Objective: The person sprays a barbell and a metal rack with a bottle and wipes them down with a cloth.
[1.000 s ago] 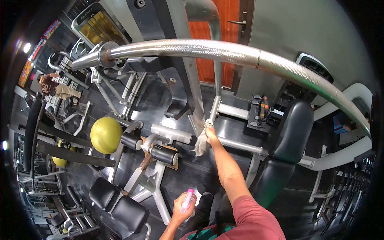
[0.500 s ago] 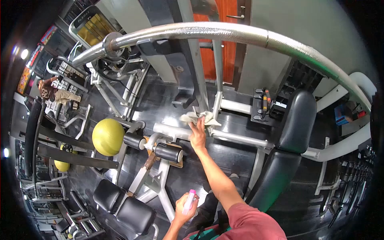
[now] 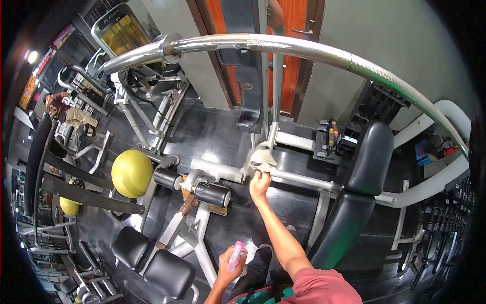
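Observation:
My left hand (image 3: 227,268) is wrapped round a small clear bottle with a pink cap (image 3: 235,256), low in the head view near my legs. Stretched out ahead, my right hand (image 3: 259,185) is closed on a bunched pale cloth (image 3: 262,158). The cloth lies against the grey metal frame (image 3: 291,176) of a bench, at the foot of its upright post. Part of the cloth is blurred. Left of it are black foam rollers (image 3: 212,193) on a machine.
A long barbell (image 3: 283,44) spans the view overhead. A black padded bench (image 3: 349,218) stands at right, a two-part black seat (image 3: 168,273) at lower left. A yellow exercise ball (image 3: 132,174) sits at left. Farther off at left is a person (image 3: 68,111).
My right hand has drawn down and slightly toward me, its fingers now curled in on the cloth, which is more bunched. The bottle stays in my left hand. The view has shifted slightly.

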Demonstrator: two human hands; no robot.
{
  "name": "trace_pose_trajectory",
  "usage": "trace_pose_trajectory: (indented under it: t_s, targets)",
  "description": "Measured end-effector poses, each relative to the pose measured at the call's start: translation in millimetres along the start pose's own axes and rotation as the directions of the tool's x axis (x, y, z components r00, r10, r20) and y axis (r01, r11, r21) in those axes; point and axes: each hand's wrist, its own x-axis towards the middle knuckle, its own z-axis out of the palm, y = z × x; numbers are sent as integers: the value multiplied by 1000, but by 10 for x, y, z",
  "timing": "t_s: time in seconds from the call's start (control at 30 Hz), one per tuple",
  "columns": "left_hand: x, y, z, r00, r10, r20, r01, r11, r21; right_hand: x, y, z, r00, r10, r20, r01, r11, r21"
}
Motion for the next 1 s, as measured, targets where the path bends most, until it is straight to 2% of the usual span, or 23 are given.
trace_pose_trajectory:
  t_s: [0.03, 0.07, 0.1, 0.13, 0.17, 0.27, 0.33, 0.4, 0.43, 0.47, 0.5, 0.53, 0.57, 0.6, 0.67, 0.73, 0.8, 0.93, 1.0]
  targets:
    - [16, 1, 5, 999, 32, -1, -32, 999, -10, 168, -329, -51, 985, -167, 44, 166, 986, 26]
    - [23, 1, 4, 998, 61, -2, -61, 998, -19, 361, -577, -12, 925, -377, -42, 375, 926, -52]
    - [34, 3, 0, 997, 73, 7, -73, 997, -27, 608, -829, -17, 856, -516, 14, 516, 855, -54]
    - [48, 34, -4, 997, 74, 6, -74, 997, -32, 735, -1017, -5, 867, -484, 117, 497, 857, -135]
    - [62, 76, -13, 996, 91, 7, -91, 996, -4, 852, -951, 105, 795, -588, 150, 605, 750, -267]
    - [73, 70, -37, 993, 117, 7, -117, 993, 14, 889, -756, 129, 816, -526, 239, 577, 718, -390]
    - [72, 15, -54, 989, 151, 7, -151, 988, 13, 776, -681, 70, 807, -537, 247, 589, 699, -405]
    - [69, 39, -66, 987, 158, 3, -157, 987, -29, 673, -721, -9, 905, -324, 275, 399, 871, -286]
    - [62, 58, -67, 987, 158, 5, -158, 985, -67, 640, -692, -28, 880, -395, 263, 467, 818, -337]
    - [56, 80, -68, 986, 165, 4, -164, 984, -71, 578, -676, -37, 877, -402, 263, 474, 814, -337]
    - [57, 107, -72, 988, 155, 5, -154, 985, -81, 502, -672, -29, 947, -238, 215, 280, 940, -194]
    - [58, 138, -83, 989, 146, 5, -144, 985, -90, 448, -734, -41, 979, -59, 196, 67, 997, -34]
    - [52, 186, -93, 988, 155, 2, -154, 984, -91, 404, -787, -83, 975, -93, 201, 106, 993, -53]
    - [45, 247, -101, 989, 146, -1, -145, 983, -112, 388, -874, -88, 965, -199, 172, 206, 978, -25]
    - [36, 290, -118, 991, 133, -5, -132, 982, -135, 487, -991, -77, 845, -491, 210, 519, 848, -104]
    - [42, 277, -134, 989, 148, -6, -147, 974, -175, 678, -1147, 19, 782, -559, 277, 620, 744, -248]
    - [46, 275, -161, 985, 173, -13, -173, 976, -132, 828, -1069, 144, 814, -450, 368, 570, 742, -355]
    - [49, 215, -214, 961, 277, 3, -276, 960, -33, 697, -732, 133, 766, -484, 423, 637, 660, -399]
    - [18, 292, -220, 968, 252, -12, -252, 964, -81, 549, -531, 116, 904, -267, 334, 378, 865, -331]
